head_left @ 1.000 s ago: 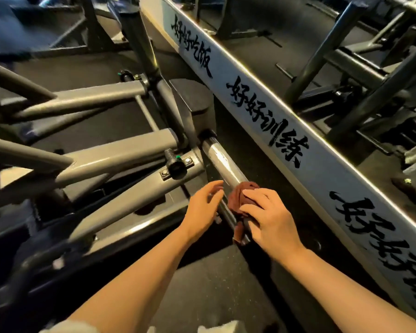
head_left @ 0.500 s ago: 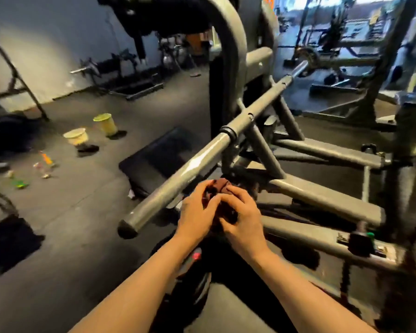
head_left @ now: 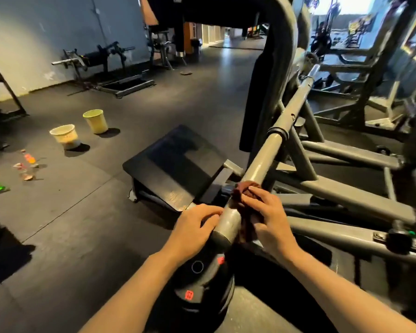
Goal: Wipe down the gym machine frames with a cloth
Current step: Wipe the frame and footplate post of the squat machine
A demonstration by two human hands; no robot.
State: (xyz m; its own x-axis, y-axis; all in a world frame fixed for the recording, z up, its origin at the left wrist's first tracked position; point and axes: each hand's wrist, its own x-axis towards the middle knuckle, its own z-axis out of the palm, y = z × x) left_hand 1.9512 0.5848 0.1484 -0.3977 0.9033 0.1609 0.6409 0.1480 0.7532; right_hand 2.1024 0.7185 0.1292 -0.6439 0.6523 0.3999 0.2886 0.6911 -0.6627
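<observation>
A long grey steel bar (head_left: 271,150) of the gym machine runs from the lower centre up to the right. A dark red-brown cloth (head_left: 244,188) is wrapped over the bar near its near end. My right hand (head_left: 267,217) grips the cloth against the bar's right side. My left hand (head_left: 195,227) rests on the left side of the bar's black-capped end, fingers curled onto it. More grey frame tubes (head_left: 346,200) lie to the right.
A black padded platform (head_left: 178,164) sits left of the bar. Black weight plates (head_left: 197,284) lie under my arms. Two pale bins (head_left: 65,137) and small litter (head_left: 27,164) stand on the dark floor at left. Other machines (head_left: 101,61) line the far wall.
My view swung from a low tube beside the white lettered beam to this long bar. Both hands came up onto the bar's end, the right bringing the cloth over it.
</observation>
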